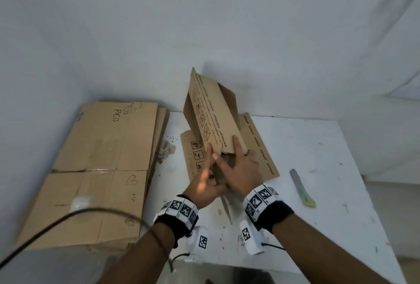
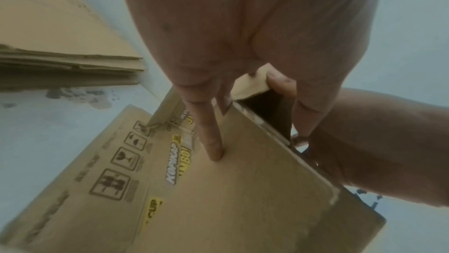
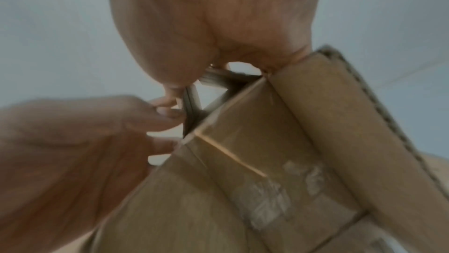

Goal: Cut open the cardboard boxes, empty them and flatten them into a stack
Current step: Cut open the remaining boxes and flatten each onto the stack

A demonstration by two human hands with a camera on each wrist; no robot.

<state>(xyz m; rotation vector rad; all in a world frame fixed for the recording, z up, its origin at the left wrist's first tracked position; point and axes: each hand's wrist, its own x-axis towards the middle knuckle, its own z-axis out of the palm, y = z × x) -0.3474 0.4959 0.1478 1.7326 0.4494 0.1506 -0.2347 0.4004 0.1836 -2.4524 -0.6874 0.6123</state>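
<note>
A printed brown cardboard box [image 1: 211, 111] stands tilted on the white table [image 1: 318, 147], its far end raised and one long flap [image 1: 261, 147] lying flat. My left hand [image 1: 210, 163] holds the near end, with straight fingers [image 2: 213, 142] on the outer panel [image 2: 243, 190] and the thumb hooked over the panel's edge. My right hand [image 1: 229, 156] grips the same end from the right, its fingers spread on the top panel. Seen from the right wrist, the box's open inside [image 3: 279, 142] shows old tape marks, and my right hand [image 3: 218, 55] meets the box edge.
A stack of flattened boxes [image 1: 102, 158] lies at the left, its layered edge [image 2: 60, 59] close by. A grey and yellow-green utility knife [image 1: 301, 188] rests on the table to the right. Cardboard scraps [image 1: 167, 149] lie between stack and box. A black cable [image 1: 56, 220] crosses the near left.
</note>
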